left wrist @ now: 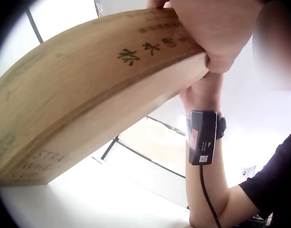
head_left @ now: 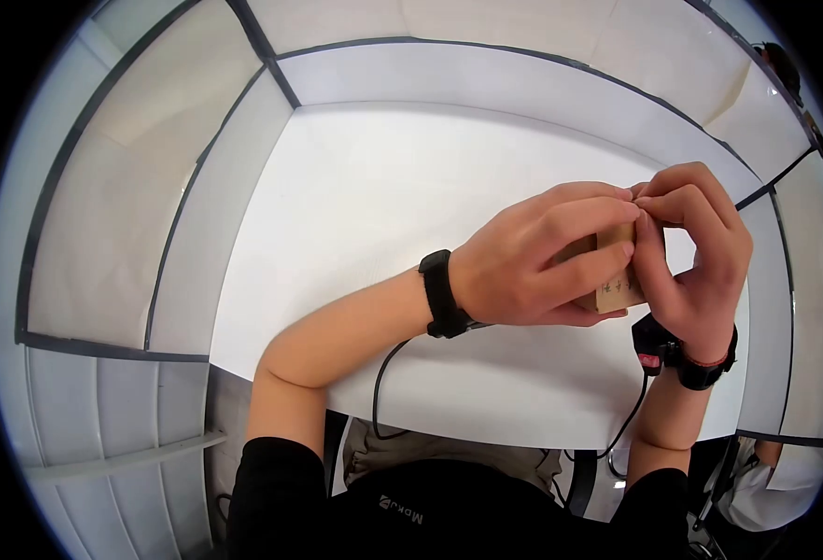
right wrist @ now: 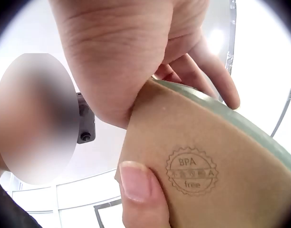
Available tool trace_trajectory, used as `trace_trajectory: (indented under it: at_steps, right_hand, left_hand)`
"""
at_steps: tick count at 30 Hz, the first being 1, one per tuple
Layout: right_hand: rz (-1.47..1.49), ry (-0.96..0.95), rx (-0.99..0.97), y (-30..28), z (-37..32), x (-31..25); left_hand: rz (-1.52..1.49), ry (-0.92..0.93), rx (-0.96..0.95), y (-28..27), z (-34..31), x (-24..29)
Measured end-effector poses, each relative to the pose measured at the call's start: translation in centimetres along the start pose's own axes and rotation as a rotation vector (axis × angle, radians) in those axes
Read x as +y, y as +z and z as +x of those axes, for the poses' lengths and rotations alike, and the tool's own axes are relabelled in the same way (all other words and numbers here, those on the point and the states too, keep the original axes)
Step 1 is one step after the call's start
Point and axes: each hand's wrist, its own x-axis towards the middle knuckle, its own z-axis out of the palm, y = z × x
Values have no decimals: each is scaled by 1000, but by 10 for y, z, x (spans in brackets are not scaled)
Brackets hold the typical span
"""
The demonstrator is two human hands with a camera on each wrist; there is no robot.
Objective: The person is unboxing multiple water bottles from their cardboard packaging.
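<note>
Both hands hold a brown cardboard box [head_left: 617, 291] up over the right part of the table. My left hand [head_left: 533, 257] grips it from the left, its fingers spread across the upper side. From the right, my right hand [head_left: 705, 247] pinches its far end, thumb and bent fingers meeting the left fingertips there. Dark Chinese characters and lettering beginning "STRA" mark the box [left wrist: 83, 76] in the left wrist view. In the right wrist view a round "BPA free" print is on the box [right wrist: 231, 156], with a pale green strip [right wrist: 216, 103] along one edge. The box's inside is hidden.
The white table [head_left: 365, 205] is enclosed by pale panels [head_left: 150, 168] with dark frames. Black straps circle both wrists, and a camera [left wrist: 202, 137] sits on the right one. Cables [head_left: 376, 392] run from the wrists over the table's near edge.
</note>
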Motion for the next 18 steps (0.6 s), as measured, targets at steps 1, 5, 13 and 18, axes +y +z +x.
trace_trajectory:
  at_steps: [1, 5, 13, 18]
  right_hand:
    - [-5, 2, -13, -1, 1, 0]
    - [36, 81, -48, -3, 4, -1]
    - [354, 214, -121, 25, -10, 34]
    - [770, 595, -122, 61, -36, 38]
  left_hand:
    - [4, 3, 1, 0, 1, 0]
    - [16, -114, -45, -9, 9, 4]
    - [-98, -548, -103, -12, -1, -19]
    - [-247, -629, -107, -9, -12, -30]
